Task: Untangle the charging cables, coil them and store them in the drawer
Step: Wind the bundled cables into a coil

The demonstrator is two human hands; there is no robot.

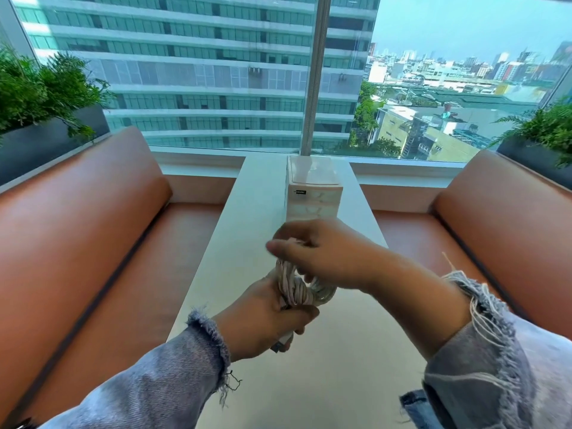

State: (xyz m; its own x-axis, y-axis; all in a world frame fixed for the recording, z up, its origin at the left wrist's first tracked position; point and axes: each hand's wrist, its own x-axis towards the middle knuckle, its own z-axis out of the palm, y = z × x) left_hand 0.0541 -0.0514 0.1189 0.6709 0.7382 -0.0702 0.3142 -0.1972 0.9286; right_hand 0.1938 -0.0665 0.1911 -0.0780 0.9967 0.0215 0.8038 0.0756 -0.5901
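A bundle of white charging cables [294,289] is held up above the white table [247,243], wound into a coil. My left hand [263,317] grips the lower part of the coil, with a plug end sticking out below its fingers. My right hand [322,255] is above it, fingers curled round the top of the coil. Behind the hands stands a small white drawer unit [312,193] with its drawers closed.
Orange leather benches [93,227] [495,218] run along both sides of the narrow table. Planters with green ferns [40,97] [544,131] sit behind the backrests. A large window is at the table's far end.
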